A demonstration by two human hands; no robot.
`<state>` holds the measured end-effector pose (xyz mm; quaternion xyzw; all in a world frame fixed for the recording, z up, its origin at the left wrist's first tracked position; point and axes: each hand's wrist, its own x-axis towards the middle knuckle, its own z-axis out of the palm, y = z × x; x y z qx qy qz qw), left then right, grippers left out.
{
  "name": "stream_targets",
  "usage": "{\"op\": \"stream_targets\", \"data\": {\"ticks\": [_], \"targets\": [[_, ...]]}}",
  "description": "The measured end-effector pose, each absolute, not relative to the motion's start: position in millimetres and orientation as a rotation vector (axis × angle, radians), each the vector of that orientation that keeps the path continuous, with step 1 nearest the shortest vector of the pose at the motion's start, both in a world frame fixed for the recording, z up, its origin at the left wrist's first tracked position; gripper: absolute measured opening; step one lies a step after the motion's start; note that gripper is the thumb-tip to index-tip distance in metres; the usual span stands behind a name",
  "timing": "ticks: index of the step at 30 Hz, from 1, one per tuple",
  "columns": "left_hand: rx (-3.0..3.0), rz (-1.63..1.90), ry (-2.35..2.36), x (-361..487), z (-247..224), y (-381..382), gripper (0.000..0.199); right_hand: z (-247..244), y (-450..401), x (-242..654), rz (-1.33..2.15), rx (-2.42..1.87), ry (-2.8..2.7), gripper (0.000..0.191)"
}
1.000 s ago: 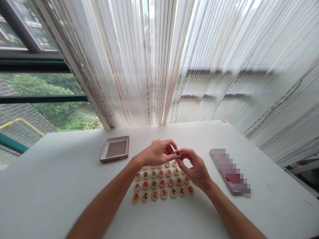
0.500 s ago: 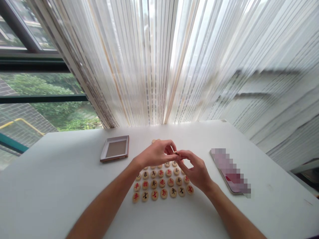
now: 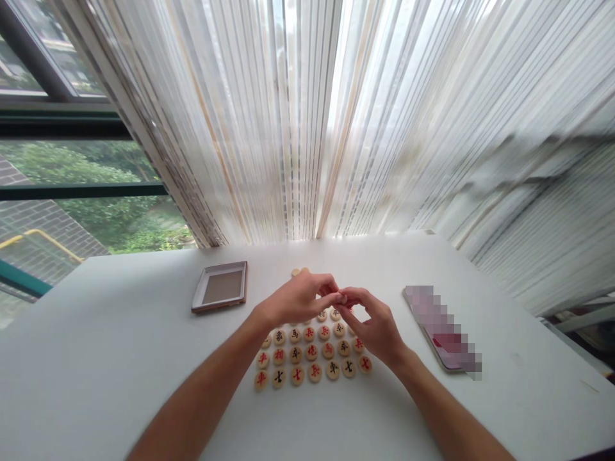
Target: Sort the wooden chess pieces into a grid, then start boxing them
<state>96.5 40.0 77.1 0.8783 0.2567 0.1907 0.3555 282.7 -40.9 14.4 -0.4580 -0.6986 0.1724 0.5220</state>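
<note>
Near both hands point(image 3: 300, 299) point(image 3: 380, 325), fingertips point(image 3: 342, 299) pinched, round pale pieces point(image 3: 314, 373) bear red or black characters.

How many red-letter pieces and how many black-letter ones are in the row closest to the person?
Red-letter pieces: 4
Black-letter pieces: 3
Total in that row: 7

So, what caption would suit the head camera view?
Left hand and right hand meet over rows of xiangqi pieces on a white table.
</note>
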Motion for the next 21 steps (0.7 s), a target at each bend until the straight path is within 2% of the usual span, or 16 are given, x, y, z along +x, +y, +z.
{"op": "stream_targets", "data": {"ticks": [6,21], "targets": [[2.283,0.453,0.617,92.7,84.9,42.2,0.031,11.7,-38.1,284.6,0.492,-1.104,-1.590,0.023],[2.196,0.513,0.595,92.4,78.1,44.0,0.019,13.9,-40.2,281.6,0.714,-1.059,-1.502,0.021]]}}
